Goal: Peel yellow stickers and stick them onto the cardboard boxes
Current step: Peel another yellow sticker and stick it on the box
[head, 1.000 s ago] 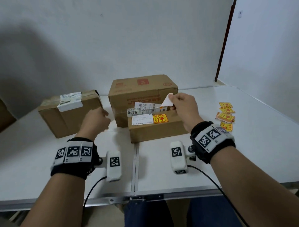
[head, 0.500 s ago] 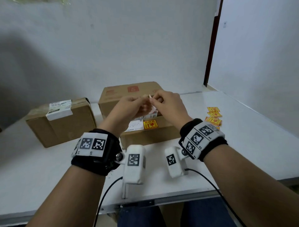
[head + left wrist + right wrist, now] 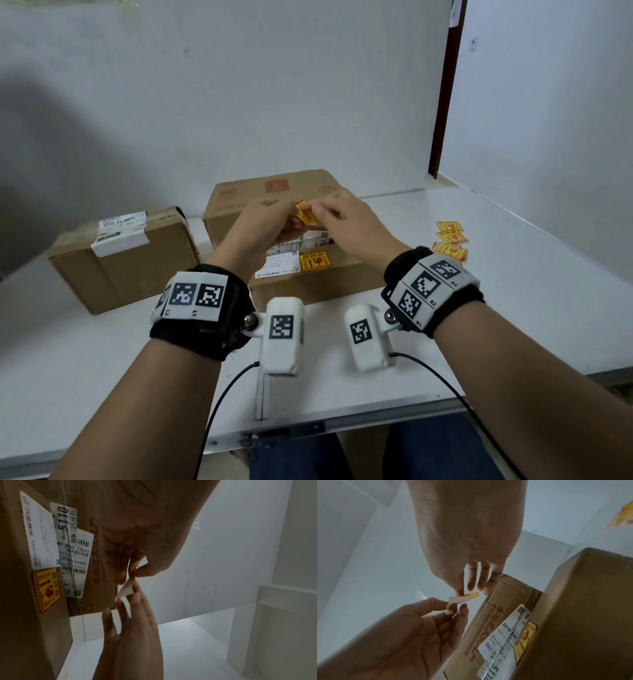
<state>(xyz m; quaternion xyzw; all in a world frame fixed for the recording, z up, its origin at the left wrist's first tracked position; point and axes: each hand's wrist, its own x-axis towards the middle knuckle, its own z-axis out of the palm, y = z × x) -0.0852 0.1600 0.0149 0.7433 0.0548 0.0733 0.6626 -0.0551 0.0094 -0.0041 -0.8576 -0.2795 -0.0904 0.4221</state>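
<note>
We are in the peeling step. Both hands are raised over the front box (image 3: 318,284), working one yellow sticker (image 3: 308,216) between them. Our left hand (image 3: 260,226) pinches the white backing (image 3: 126,589) with thumb and forefinger, and our right hand (image 3: 349,222) pinches the yellow edge, its other fingers (image 3: 471,580) hanging nearly straight. In the wrist views the backing is curled away at a corner, so we judge the peel begun but not finished.

Next we need to draw the two layers fully apart, keep the sticky face off our fingers, and press the sticker flat on bare cardboard. The front box already carries a yellow sticker (image 3: 315,262), so the big box (image 3: 274,192) behind it or the left box (image 3: 123,260) looks the likely target.

More stickers (image 3: 450,241) lie on the surface (image 3: 513,291) to our right.

Readable writing: "5110" and "[TLY]" on the white labels (image 3: 75,550), and "INTANGIBLE CULTURAL HERITAGE", partly legible, printed on the big box.
</note>
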